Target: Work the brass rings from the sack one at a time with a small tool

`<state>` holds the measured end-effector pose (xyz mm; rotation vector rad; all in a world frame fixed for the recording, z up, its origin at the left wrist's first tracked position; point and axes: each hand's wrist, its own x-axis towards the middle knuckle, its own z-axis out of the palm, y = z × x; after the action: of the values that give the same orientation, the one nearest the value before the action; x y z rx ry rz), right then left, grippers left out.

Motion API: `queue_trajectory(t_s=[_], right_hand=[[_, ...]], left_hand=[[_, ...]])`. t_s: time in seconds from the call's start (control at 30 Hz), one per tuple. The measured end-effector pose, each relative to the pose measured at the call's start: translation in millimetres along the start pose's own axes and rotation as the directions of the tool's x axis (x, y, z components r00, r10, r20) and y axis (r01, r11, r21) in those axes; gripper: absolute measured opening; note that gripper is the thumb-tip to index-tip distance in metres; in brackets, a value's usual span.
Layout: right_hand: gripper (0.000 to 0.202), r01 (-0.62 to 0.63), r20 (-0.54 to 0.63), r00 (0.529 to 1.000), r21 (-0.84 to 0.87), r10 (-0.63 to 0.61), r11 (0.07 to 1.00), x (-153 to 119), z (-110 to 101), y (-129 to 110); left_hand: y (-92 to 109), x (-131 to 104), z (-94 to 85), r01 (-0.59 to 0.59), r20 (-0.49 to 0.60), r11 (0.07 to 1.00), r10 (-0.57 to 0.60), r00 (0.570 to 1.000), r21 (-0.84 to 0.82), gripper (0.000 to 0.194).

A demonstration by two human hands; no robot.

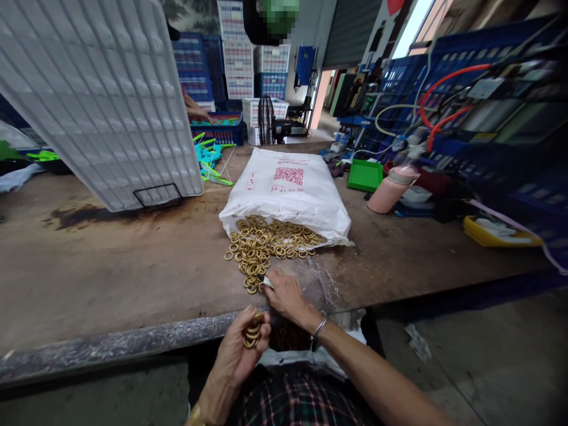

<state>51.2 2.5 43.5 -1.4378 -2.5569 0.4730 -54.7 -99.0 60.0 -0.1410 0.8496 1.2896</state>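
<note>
Rings (266,242) spill from the sack (288,189) toward the desk's near edge, within reach; right hand (284,296) pinches one there, left hand (242,349) cups a gathered stack (252,334).

One white sack (290,189), one pink bottle (390,190), countless brass rings (261,245).
</note>
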Motion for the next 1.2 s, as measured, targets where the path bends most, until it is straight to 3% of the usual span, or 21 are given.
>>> queue_trajectory(t_s=[0.2, 0.4, 0.53, 0.73, 0.83, 0.97, 1.03, 1.07, 1.2], right_hand=[[0.020, 0.066, -0.050, 0.997, 0.041, -0.064, 0.997, -2, 8, 15], [0.012, 0.085, -0.108, 0.993, 0.348, -0.050, 0.934, -12, -7, 21], [0.010, 0.182, -0.194, 0.976, 0.480, -0.099, 0.858, -21, -15, 18], [0.010, 0.199, -0.182, 0.977, 0.579, -0.112, 0.791, -27, -15, 13], [0.015, 0.175, -0.163, 0.982, 0.624, -0.093, 0.762, -25, -17, 11], [0.025, 0.075, -0.076, 0.997, 0.681, -0.031, 0.729, -22, -16, 11], [0.028, 0.018, -0.004, 1.000, 0.722, -0.022, 0.692, -21, -15, 11], [0.028, -0.007, 0.027, 0.999, 0.743, -0.019, 0.670, -21, -14, 11], [0.026, -0.010, 0.024, 1.000, 0.764, -0.014, 0.645, -22, -15, 8]], left_hand=[[3, 8, -6.0, -0.003, 0.089, 1.000, 0.005, 0.996, -0.022, 0.018], [5, 14, 2.6, -0.107, 0.028, 0.983, 0.104, 0.994, 0.148, 0.025], [0, 16, 11.7, -0.260, 0.083, 0.905, 0.246, 0.966, 0.337, 0.039], [-7, 21, 13.9, -0.355, 0.123, 0.768, 0.344, 0.931, 0.533, 0.040], [-8, 23, 12.1, -0.433, 0.137, 0.632, 0.461, 0.877, 0.643, 0.033], [-8, 22, 11.2, -0.593, 0.282, 0.386, 0.615, 0.737, 0.706, 0.017], [-8, 21, 10.7, -0.622, 0.321, 0.345, 0.626, 0.710, 0.703, 0.014], [-8, 21, 10.2, -0.609, 0.318, 0.368, 0.604, 0.731, 0.703, 0.016], [-7, 20, 8.0, -0.409, 0.214, 0.607, 0.370, 0.904, 0.681, 0.029]])
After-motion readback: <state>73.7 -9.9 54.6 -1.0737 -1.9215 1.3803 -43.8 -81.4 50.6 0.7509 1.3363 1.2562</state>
